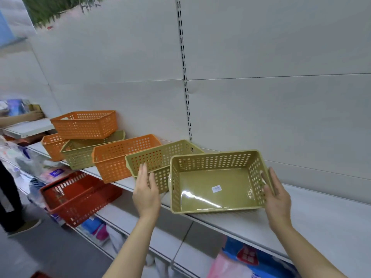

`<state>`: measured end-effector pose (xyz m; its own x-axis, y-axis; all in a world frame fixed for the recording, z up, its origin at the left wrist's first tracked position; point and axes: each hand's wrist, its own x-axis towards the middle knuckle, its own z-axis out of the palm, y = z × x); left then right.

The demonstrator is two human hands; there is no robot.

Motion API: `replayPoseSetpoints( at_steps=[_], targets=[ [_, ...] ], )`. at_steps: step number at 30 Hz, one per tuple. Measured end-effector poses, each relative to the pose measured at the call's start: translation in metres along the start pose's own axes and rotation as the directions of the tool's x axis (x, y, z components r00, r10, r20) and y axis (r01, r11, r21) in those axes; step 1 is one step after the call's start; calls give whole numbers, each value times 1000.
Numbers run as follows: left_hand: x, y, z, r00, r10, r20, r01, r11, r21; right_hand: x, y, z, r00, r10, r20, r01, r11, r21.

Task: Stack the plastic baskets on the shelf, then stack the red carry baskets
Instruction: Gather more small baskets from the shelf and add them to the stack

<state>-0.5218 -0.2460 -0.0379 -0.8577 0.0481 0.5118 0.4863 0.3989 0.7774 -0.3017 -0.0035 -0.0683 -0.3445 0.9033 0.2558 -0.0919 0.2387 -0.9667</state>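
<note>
The nearest olive-green perforated basket (215, 189) sits on the white shelf (321, 213) at its front edge. My right hand (278, 195) grips its right wall, thumb inside and fingers outside. Just to its left a second olive basket (160, 157) lies tilted. My left hand (146, 189) rests against that basket's near side with its fingers apart. Further left are an orange basket (120, 157), another olive basket (80, 153) and a further orange basket (53, 146), with one more orange basket (86, 124) on top. Red carry baskets (78, 197) sit below the shelf edge.
Another person stands at the far left, with a hand (34, 116) on goods and a shoe (26, 226) on the floor. Packaged goods (249, 257) fill the lower shelf. A slotted upright (185, 81) runs down the white back panel. The shelf to my right is bare.
</note>
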Motion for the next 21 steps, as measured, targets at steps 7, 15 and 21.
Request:
replayPoseSetpoints(
  at_steps=[7, 15, 21],
  targets=[
    [96, -39, -8, 958, -265, 106, 234, 942, 242, -22, -9, 1, 998, 9, -67, -3, 997, 81],
    [74, -23, -7, 941, -322, 102, 316, 946, 70, -47, -28, -22, 989, 14, -145, 13, 983, 186],
    [32, 25, -21, 970, -244, -20, 239, 961, -136, -62, -64, -68, 980, -15, -196, 63, 968, 244]
  ],
)
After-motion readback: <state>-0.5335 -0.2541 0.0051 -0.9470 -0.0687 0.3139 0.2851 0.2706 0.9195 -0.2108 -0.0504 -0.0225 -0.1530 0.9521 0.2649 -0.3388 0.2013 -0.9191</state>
